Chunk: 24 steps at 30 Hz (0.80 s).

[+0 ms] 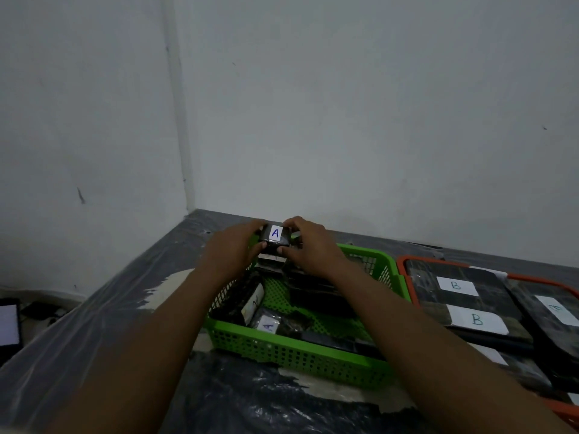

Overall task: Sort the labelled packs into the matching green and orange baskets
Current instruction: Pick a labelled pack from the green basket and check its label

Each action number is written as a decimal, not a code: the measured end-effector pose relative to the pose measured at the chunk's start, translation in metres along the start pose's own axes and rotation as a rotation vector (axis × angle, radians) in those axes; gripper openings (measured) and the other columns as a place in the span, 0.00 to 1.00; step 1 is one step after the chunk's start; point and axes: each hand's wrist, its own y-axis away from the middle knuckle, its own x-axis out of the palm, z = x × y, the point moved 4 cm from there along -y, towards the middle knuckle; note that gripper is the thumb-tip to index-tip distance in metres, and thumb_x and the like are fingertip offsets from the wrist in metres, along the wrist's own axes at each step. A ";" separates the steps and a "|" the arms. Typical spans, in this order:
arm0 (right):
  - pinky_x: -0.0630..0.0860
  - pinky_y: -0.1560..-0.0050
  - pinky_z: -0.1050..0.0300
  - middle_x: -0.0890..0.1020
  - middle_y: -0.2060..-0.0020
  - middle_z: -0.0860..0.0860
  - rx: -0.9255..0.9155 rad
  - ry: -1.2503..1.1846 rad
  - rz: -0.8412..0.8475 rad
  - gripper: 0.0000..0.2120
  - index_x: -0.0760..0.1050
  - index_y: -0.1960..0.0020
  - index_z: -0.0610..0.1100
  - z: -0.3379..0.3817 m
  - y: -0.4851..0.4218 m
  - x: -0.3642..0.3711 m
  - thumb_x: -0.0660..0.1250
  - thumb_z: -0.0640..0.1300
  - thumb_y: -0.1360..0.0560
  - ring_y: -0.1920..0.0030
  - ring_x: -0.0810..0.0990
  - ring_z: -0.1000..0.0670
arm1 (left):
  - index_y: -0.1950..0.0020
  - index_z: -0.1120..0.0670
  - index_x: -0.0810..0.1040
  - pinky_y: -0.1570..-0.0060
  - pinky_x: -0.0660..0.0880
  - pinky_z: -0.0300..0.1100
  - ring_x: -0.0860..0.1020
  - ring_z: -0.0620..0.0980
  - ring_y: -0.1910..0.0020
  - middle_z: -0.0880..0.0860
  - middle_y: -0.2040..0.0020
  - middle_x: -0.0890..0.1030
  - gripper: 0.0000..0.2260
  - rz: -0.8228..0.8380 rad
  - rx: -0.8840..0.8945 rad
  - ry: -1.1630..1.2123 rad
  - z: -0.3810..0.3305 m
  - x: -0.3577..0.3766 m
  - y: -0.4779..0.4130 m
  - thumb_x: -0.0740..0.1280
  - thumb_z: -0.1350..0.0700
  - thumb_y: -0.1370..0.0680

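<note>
Pinched from the left by the left hand (233, 245), grip clamped on the A pack (275, 236); same from the right hand (308, 245) on the other edge. Held label-up over the far end of the green basket (282, 352), guessing to check the letter before dropping it by another A pack (268, 326). Further right, orange basket (402, 260) full of B packs (456, 286).
</note>
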 end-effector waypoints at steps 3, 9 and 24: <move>0.72 0.42 0.52 0.76 0.40 0.43 0.000 0.112 0.047 0.23 0.74 0.34 0.41 -0.002 -0.011 0.016 0.74 0.46 0.26 0.41 0.76 0.43 | 0.27 0.46 0.71 0.37 0.71 0.51 0.77 0.55 0.37 0.51 0.35 0.80 0.20 0.018 -0.044 -0.211 0.008 0.010 -0.009 0.65 0.48 0.19; 0.71 0.40 0.50 0.76 0.41 0.42 0.018 0.215 0.048 0.18 0.74 0.37 0.40 -0.009 -0.022 0.034 0.70 0.48 0.23 0.41 0.74 0.43 | 0.29 0.43 0.73 0.38 0.65 0.52 0.74 0.56 0.37 0.54 0.40 0.81 0.18 0.012 -0.079 -0.298 0.018 0.027 -0.020 0.65 0.49 0.20; 0.70 0.38 0.51 0.76 0.38 0.46 -0.159 0.099 -0.050 0.24 0.73 0.31 0.44 0.008 -0.004 0.023 0.72 0.49 0.24 0.37 0.72 0.44 | 0.30 0.55 0.76 0.39 0.68 0.43 0.76 0.55 0.35 0.56 0.33 0.79 0.17 0.007 -0.095 0.162 0.023 -0.003 -0.003 0.66 0.55 0.19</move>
